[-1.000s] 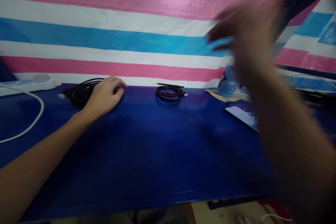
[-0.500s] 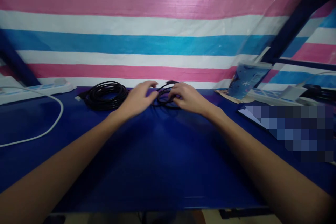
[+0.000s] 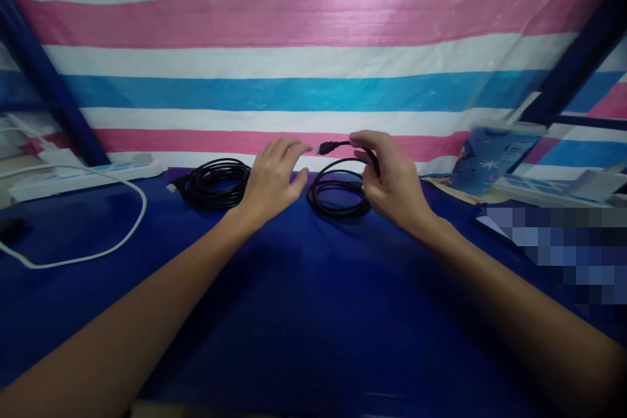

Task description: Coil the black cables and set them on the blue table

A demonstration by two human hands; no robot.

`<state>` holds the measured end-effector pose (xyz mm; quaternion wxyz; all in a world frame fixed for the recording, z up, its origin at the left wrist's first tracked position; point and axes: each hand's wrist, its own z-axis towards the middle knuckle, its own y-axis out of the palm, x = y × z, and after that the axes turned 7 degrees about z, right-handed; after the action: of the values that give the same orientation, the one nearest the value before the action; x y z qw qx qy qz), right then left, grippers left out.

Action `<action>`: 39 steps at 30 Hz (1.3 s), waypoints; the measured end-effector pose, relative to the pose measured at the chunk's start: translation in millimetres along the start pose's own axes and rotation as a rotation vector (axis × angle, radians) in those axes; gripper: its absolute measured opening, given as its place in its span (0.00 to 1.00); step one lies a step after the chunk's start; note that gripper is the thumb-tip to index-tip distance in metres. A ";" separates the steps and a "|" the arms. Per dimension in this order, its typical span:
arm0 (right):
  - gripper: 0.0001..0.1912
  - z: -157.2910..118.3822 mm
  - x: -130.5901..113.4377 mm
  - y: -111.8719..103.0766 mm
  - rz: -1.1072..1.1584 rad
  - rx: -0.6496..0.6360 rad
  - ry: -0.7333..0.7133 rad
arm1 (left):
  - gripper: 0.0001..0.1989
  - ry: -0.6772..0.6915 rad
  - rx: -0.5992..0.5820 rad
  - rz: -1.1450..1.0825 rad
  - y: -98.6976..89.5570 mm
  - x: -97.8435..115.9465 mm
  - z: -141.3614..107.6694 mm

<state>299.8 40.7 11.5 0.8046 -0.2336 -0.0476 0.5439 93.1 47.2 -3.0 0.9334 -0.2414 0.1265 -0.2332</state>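
Our right hand (image 3: 394, 177) is holding a black cable (image 3: 337, 213); our left hand (image 3: 272, 175) is hovering nearby, spread wide. The blue cup (image 3: 482, 160) is showing blurred, unreadable lettering.

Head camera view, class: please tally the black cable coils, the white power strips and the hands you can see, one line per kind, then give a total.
Black cable coils: 2
White power strips: 2
Hands: 2
Total: 6
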 end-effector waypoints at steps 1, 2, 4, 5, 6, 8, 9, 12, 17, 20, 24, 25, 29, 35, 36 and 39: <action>0.30 -0.2 -5.7 1.0 0.054 -0.014 -0.002 | 0.19 0.021 0.030 0.028 -2.1 -1.0 1.0; 0.28 -0.4 -12.9 2.8 0.092 -0.037 -0.007 | 0.21 0.061 0.029 0.044 -3.8 -1.2 1.5; 0.26 -1.0 -29.3 9.0 0.120 -0.094 -0.047 | 0.19 0.125 -0.028 0.056 -6.5 0.1 1.7; 0.26 -1.2 -37.1 12.9 0.127 -0.118 -0.073 | 0.17 0.139 -0.071 0.057 -7.8 1.2 1.8; 0.26 -1.2 -43.6 16.8 0.147 -0.132 -0.085 | 0.17 0.133 -0.114 0.057 -9.1 2.3 2.2; 0.27 -0.3 -50.7 23.5 0.261 -0.098 -0.019 | 0.20 0.063 -0.178 0.046 -11.5 4.2 3.6; 0.29 0.5 -50.7 25.6 0.354 -0.050 0.071 | 0.20 0.001 -0.192 0.038 -12.2 4.6 4.6; 0.31 0.3 -37.9 28.1 0.691 -0.008 0.476 | 0.17 -0.263 -0.189 -0.043 -9.9 4.1 7.1; 0.38 -19.1 -7.9 36.0 0.643 -0.468 0.599 | 0.06 -0.857 -0.326 -0.767 3.0 4.2 4.7; 0.31 -27.5 -4.4 45.2 0.475 -0.471 0.399 | 0.05 -1.022 -0.442 -1.164 3.6 9.7 2.0; 0.17 -21.5 -10.8 47.7 0.458 -0.307 0.367 | 0.08 -1.055 -0.557 -1.328 -1.6 17.0 0.8; 0.15 -18.4 -12.7 46.1 0.500 -0.278 0.403 | 0.09 -1.030 -0.605 -1.305 -1.9 17.6 0.3; 0.15 -7.2 -19.9 34.6 0.866 -0.109 0.653 | 0.13 -0.863 -0.650 -0.918 5.9 13.8 -5.4; 0.19 1.7 -28.8 15.9 1.170 -0.345 1.039 | 0.29 -0.351 -0.347 -0.354 20.7 8.5 -15.3; 0.20 2.2 -29.9 14.3 1.166 -0.411 1.056 | 0.27 -0.279 -0.298 -0.370 19.3 9.8 -15.0; 0.20 2.7 -32.2 11.4 1.148 -0.508 1.056 | 0.24 -0.123 -0.160 -0.381 7.3 15.8 -10.2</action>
<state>276.2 16.1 14.7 0.2399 -0.6218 0.3427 0.6621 105.9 40.9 -17.4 0.8564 -0.3482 0.0396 -0.3793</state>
